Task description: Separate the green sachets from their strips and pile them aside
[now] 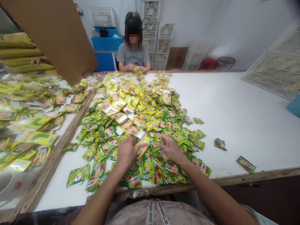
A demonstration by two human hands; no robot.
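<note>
My left hand [127, 152] is closed around a small yellow-green carton [143, 147] with a red picture, its thumb lying along the near side. Just to the right of the carton is my right hand [170, 149], its thumb and forefinger a little apart over the packets. No packet shows clearly between those fingers. Both hands are above a heap of shiny green sachets [172, 168] with red fruit pictures. Right beyond the hands, several yellow cartons [131, 104] with white flaps lie on top of the heap.
A wooden strip [63, 137] divides the white table [225, 103] from more cartons [35, 137] at left. A white mug [8, 184] stands near the left corner. Another person [133, 54] sits across, handling small packets. Loose sachets [246, 164] lie rightward; a plastic crate [274, 72] is at right.
</note>
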